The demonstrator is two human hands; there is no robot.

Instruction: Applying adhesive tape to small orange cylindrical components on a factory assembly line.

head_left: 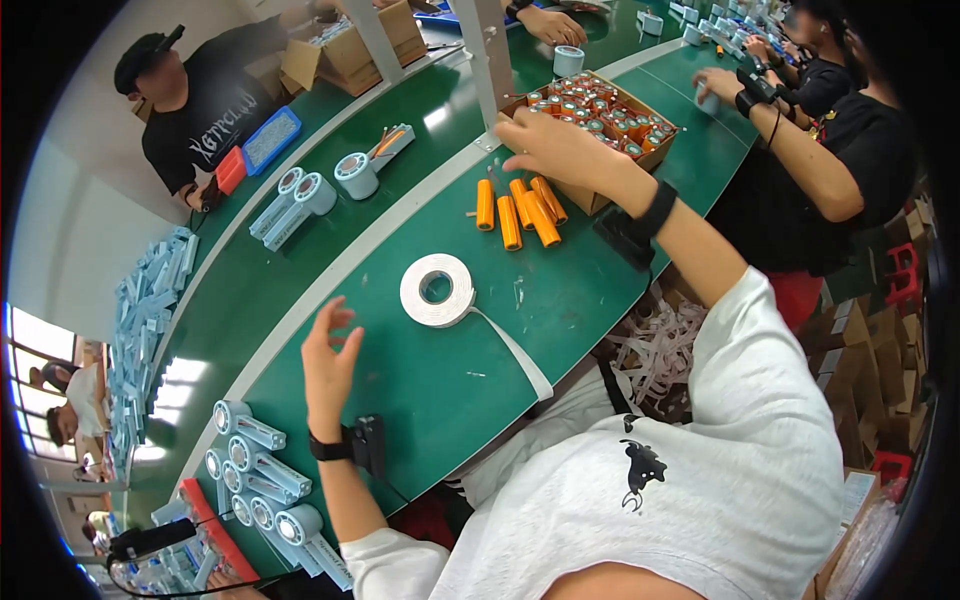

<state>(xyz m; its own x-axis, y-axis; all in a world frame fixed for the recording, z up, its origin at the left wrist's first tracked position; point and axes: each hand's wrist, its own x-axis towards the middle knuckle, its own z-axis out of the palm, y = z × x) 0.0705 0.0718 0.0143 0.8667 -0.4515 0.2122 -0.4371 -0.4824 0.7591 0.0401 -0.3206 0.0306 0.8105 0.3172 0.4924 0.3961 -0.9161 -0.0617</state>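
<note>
My left hand [332, 362] is raised over the green bench with its fingers apart and nothing in it. To its right lies a roll of white tape [412, 292], its loose strip running to the bench's near edge. Farther off, my right hand [565, 150] reaches over the near-left side of a cardboard box [668, 150] packed with orange cylindrical batteries [600, 105]. Its fingers look stretched out, with nothing visible in them. Several loose orange batteries [508, 222] lie on the bench just below that hand.
Pale blue handheld fans [262, 470] are grouped left of my left arm, with others [357, 177] across the metal strip. A metal post [482, 60] rises beside the box. Co-workers sit at right and far left. White strips [665, 350] fill a container below the edge.
</note>
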